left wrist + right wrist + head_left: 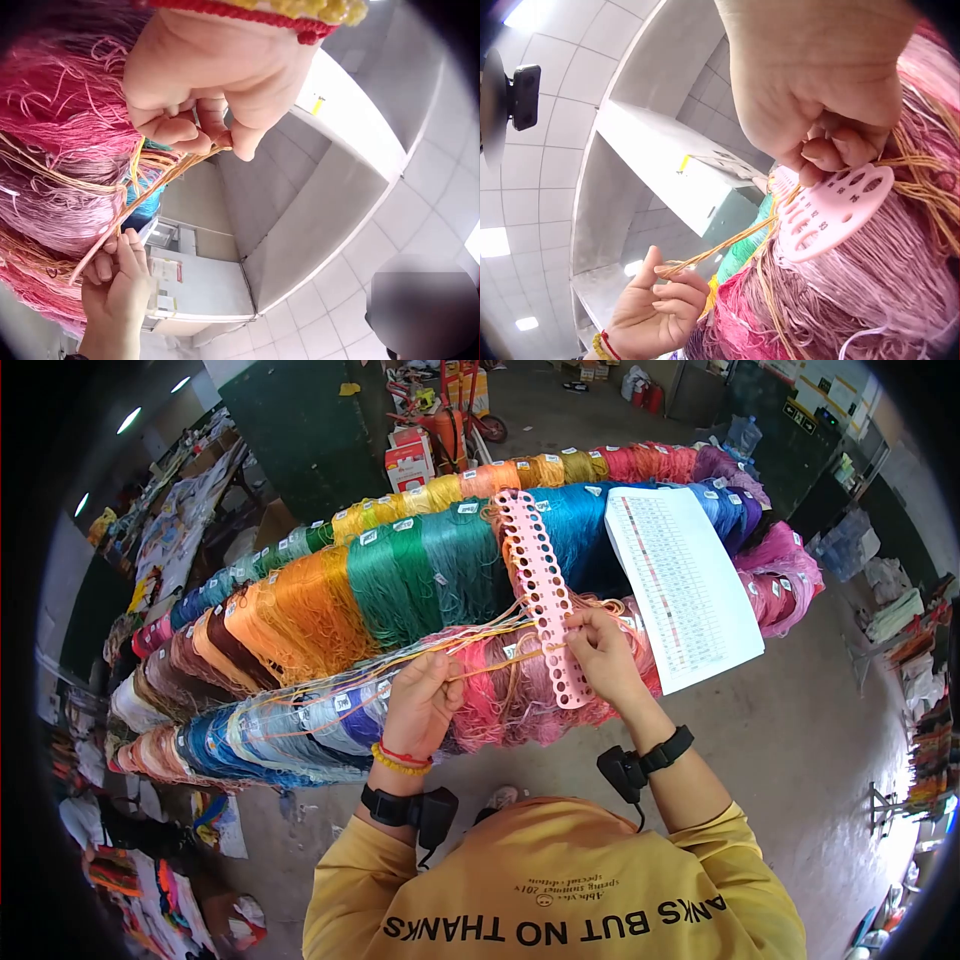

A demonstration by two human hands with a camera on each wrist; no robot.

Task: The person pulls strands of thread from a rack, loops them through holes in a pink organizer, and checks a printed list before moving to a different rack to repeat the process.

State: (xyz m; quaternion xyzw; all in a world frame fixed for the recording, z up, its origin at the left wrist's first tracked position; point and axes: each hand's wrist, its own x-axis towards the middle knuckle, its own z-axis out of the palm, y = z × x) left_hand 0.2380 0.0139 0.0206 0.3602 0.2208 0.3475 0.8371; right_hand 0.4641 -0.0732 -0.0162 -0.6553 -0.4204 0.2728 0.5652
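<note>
My left hand (422, 698) pinches the end of a bundle of golden-brown embroidery threads (731, 241) between thumb and fingertips. The strands run taut across to a long pink thread holder card (545, 585) with rows of round holes and printed numbers. My right hand (603, 650) grips this card along its lower right part, fingers curled at the holes where the threads meet it. More strands hang from the card's far side, next to the right fingers. Under both hands lie pink and mauve thread skeins (500, 715).
A rack bears long rows of coloured thread skeins (300, 600) with small white labels. A printed chart sheet (690, 585) lies over the skeins, right of the card. Loose multicoloured strands (380, 665) trail leftward. Behind the rack stand a red hand truck (470, 400) and boxes (408, 460).
</note>
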